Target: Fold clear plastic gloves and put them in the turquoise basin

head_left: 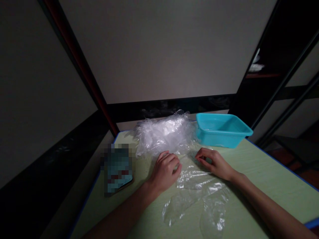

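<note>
A clear, thin plastic bag [196, 181] lies spread and wrinkled on the table, with two strap-like ends reaching toward me. At its far left edge is my left hand [166, 169], back up, fingers curled in on the film. My right hand [215, 162] pinches the far right edge of the bag between thumb and fingers; the exact grip is small and dim. Just beyond both hands sits a heaped pile of crumpled clear plastic bags [165, 134].
A turquoise plastic basin [221, 139] stands at the back right of the pale green table [269, 189] with blue edging. On the left lies a blurred-out, phone-like object [118, 171]. Pale panels [159, 53] with dark frames rise behind the table.
</note>
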A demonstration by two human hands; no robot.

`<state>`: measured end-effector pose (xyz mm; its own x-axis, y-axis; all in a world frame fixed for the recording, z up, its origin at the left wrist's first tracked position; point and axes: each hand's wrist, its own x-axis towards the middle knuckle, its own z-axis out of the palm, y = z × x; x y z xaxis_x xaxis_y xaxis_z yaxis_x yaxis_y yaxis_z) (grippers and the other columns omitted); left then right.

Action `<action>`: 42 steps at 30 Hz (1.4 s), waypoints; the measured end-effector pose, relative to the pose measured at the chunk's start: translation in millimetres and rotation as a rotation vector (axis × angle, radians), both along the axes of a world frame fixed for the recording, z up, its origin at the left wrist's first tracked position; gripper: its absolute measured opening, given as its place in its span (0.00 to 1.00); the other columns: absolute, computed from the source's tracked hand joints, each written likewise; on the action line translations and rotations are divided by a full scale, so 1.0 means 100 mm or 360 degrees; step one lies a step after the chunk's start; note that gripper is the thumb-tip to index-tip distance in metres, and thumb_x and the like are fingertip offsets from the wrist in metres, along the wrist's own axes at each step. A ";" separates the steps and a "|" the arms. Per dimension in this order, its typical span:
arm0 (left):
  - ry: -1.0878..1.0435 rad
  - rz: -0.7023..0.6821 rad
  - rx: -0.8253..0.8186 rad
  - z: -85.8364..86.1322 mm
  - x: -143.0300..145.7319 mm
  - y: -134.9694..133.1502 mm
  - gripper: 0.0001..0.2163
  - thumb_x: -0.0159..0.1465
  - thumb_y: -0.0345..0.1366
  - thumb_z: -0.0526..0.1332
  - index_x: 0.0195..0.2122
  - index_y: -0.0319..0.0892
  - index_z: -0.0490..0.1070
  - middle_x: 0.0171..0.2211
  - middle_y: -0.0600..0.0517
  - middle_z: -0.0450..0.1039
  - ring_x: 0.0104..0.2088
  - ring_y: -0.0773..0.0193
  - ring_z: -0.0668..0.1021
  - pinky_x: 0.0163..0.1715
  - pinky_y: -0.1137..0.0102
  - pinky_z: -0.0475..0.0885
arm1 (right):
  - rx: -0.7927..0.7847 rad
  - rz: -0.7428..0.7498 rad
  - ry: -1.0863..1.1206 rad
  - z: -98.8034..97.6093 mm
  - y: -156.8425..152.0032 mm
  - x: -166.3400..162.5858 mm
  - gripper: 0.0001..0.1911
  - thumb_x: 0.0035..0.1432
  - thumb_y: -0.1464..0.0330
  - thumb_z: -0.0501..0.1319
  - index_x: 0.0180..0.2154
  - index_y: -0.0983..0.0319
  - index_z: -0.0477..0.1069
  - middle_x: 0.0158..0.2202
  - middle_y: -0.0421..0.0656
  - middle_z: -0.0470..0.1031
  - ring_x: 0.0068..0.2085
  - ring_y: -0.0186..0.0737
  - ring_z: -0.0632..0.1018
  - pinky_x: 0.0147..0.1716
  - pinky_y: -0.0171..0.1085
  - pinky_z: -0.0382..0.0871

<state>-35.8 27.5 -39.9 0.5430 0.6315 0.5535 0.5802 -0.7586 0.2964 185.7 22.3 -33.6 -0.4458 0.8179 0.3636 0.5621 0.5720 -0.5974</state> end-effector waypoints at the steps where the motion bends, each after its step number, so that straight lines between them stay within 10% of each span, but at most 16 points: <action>1: -0.0010 0.0002 0.0002 0.00 0.00 0.00 0.06 0.58 0.27 0.55 0.26 0.42 0.69 0.27 0.51 0.71 0.31 0.63 0.73 0.46 0.63 0.63 | 0.0007 0.0001 -0.0002 0.00 0.00 0.00 0.08 0.58 0.70 0.52 0.31 0.61 0.69 0.31 0.44 0.72 0.33 0.40 0.73 0.33 0.36 0.64; 24: -0.0535 0.0238 -0.0255 -0.08 -0.02 0.09 0.10 0.57 0.29 0.54 0.19 0.40 0.63 0.18 0.57 0.61 0.20 0.71 0.64 0.22 0.76 0.56 | 0.0179 0.0207 -0.0164 -0.08 -0.05 -0.10 0.09 0.60 0.72 0.51 0.39 0.63 0.69 0.39 0.48 0.73 0.41 0.41 0.73 0.41 0.41 0.68; 42: -0.0823 0.0477 -0.0560 -0.15 -0.03 0.19 0.10 0.55 0.37 0.53 0.19 0.39 0.65 0.16 0.58 0.60 0.17 0.71 0.63 0.18 0.78 0.56 | 0.0056 0.0522 -0.0725 -0.08 -0.12 -0.19 0.32 0.62 0.56 0.48 0.62 0.62 0.43 0.63 0.48 0.48 0.63 0.43 0.50 0.60 0.48 0.44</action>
